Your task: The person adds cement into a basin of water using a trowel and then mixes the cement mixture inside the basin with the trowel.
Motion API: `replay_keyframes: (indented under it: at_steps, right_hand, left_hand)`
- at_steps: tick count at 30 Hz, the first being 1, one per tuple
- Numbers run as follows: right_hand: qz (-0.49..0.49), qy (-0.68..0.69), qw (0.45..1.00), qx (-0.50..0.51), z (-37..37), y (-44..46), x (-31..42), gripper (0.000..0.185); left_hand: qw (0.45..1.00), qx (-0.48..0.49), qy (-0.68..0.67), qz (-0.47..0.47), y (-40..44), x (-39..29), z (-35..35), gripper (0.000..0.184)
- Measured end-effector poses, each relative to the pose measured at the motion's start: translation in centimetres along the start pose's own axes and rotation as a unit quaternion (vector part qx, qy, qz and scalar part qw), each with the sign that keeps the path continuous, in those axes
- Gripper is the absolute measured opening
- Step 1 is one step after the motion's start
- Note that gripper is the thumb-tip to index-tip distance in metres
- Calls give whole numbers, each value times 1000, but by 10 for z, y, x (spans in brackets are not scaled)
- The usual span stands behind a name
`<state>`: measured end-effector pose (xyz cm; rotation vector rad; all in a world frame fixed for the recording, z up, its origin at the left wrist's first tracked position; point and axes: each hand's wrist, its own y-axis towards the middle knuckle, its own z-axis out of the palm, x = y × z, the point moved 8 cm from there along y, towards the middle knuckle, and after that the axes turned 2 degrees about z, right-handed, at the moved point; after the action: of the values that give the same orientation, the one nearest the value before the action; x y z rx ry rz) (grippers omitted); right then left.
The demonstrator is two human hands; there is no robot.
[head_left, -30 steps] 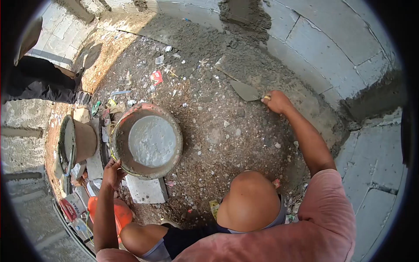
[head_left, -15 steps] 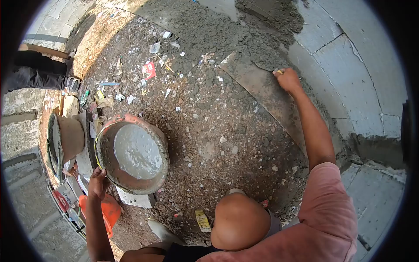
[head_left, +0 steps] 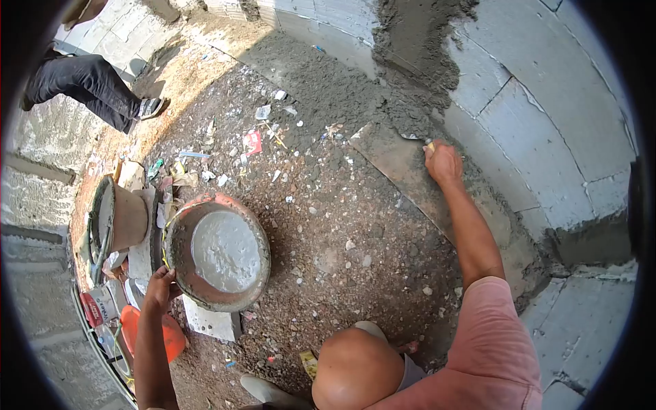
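My left hand (head_left: 160,287) is closed on the rim of a round bucket (head_left: 183,256), which is tilted and holds wet grey mortar (head_left: 227,251). My right hand (head_left: 443,162) grips the handle of a trowel (head_left: 410,137). The trowel's blade is seen nearly edge-on, at the wet mortar spread (head_left: 410,113) by the foot of the block wall (head_left: 492,130). Beneath my right hand a flat board (head_left: 393,156) lies on the ground, partly smeared with mortar.
A second bucket (head_left: 130,219) stands at the left, near an orange plastic item (head_left: 171,336) and a pale block (head_left: 213,321). Another person's legs (head_left: 89,85) show at the upper left. Litter, including a red wrapper (head_left: 252,142), lies on the gravel.
My right hand has moved the trowel from above the gravel near the board's edge to the mortar by the wall. The other person's legs have shifted. The bucket stays in my left hand.
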<state>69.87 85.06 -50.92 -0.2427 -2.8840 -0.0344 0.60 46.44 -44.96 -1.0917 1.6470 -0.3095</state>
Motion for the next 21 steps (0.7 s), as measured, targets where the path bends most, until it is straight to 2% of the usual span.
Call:
replay_keyframes:
  at_steps: [2, 6, 10, 13, 14, 16, 18, 21]
  right_hand:
    - [-58, 22, 998, -8, -17, -20, 20, 33]
    - [-175, 69, 982, -11, -70, -86, 92, 31]
    - [-312, 134, 940, -17, -112, -169, 176, 30]
    - [-376, 88, 923, -5, -114, -206, 216, 33]
    - [-281, 85, 955, 50, -103, -193, 201, 35]
    - [-101, 77, 979, 162, -59, -132, 138, 38]
    - [-61, 57, 985, 154, -11, -89, 82, 43]
    - [-39, 5, 990, 139, 6, -75, 56, 44]
  left_hand:
    - [1000, 30, -1, 9, 10, 5, -5, 21]
    - [998, 55, 16, 23, 10, 1, -4, 20]
    - [997, 70, 16, 29, 17, 6, -7, 18]
    - [995, 84, -27, 48, 10, 10, 2, 17]
    - [994, 89, -42, 57, 13, 10, -4, 17]
    - [992, 98, -48, 64, 16, 11, -8, 18]
    - [994, 85, -37, 57, 12, 11, -5, 18]
    - [994, 88, -53, 47, 16, 17, -6, 18]
